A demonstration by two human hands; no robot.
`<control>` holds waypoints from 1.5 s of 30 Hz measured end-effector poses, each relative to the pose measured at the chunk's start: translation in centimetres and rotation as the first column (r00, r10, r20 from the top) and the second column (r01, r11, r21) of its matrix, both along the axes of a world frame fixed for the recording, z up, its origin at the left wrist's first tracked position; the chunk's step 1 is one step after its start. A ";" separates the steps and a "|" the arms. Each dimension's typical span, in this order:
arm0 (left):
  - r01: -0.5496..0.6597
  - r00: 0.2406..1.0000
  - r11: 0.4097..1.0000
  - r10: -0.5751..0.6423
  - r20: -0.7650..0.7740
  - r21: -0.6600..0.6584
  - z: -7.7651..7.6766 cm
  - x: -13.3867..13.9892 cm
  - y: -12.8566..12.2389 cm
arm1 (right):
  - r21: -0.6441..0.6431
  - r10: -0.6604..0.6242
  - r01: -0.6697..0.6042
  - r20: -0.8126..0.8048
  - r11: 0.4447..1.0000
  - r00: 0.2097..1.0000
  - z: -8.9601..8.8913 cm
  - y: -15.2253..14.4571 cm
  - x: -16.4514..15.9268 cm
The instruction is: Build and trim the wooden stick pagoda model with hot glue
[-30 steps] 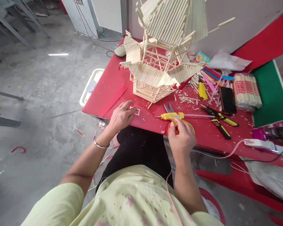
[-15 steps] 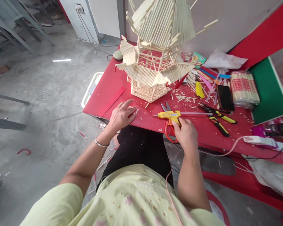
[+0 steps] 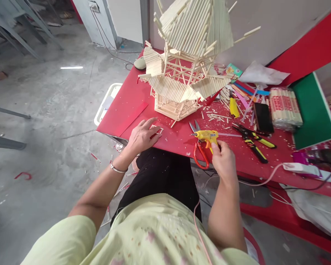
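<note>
The right hand [image 3: 224, 160] wraps its grip round the yellow plastic glue gun [image 3: 208, 135], metal nozzle [image 3: 194, 134] aimed leftward, likely for safety; the left hand [image 3: 142, 137], loosely spread, seems to steady a small rectangular pale wooden frame [image 3: 161, 129] (partly covered) on the red worktop [image 3: 124, 101]

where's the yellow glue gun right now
In the head view, the yellow glue gun is right of centre, its handle in the right hand, overlapping the red-handled scissors near the front edge of the red table.

Stick frame [image 3: 160, 129], pliers [image 3: 248, 138] on red table [image 3: 179, 141]
</note>
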State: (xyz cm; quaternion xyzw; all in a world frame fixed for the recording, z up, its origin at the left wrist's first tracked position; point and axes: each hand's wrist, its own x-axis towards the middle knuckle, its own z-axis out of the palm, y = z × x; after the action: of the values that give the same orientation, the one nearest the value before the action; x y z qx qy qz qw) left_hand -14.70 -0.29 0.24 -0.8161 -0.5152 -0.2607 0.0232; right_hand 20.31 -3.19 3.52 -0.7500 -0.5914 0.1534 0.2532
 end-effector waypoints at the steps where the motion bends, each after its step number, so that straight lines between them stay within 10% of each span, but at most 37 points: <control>1: 0.004 1.000 1.000 -0.004 0.002 -0.001 0.0 0.0 0.0 | 0.000 -0.016 0.016 -0.015 1.000 1.000 0.5 -0.4 -0.2; 7: 0.019 0.999 1.000 -0.019 0.032 -0.022 -0.2 -0.1 0.1 | 0.108 0.172 -0.161 -0.104 0.981 0.979 2.5 -1.6 -3.8; 11: 0.018 0.999 0.999 -0.017 0.031 -0.041 -0.2 -0.1 0.1 | 0.178 0.299 -0.317 0.122 0.931 0.946 2.2 -0.6 -6.9; 45: 0.026 0.996 0.996 -0.018 0.085 -0.088 -0.3 -0.2 0.2 | 0.131 0.189 -0.256 0.383 0.958 0.904 0.5 0.9 -11.3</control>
State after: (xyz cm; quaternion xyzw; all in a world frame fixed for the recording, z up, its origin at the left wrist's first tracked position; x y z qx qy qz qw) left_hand -14.88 -0.09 -0.02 -0.8103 -0.5178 -0.2717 -0.0377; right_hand 8.99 -2.33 4.03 -0.6669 -0.7216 -0.0146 0.1854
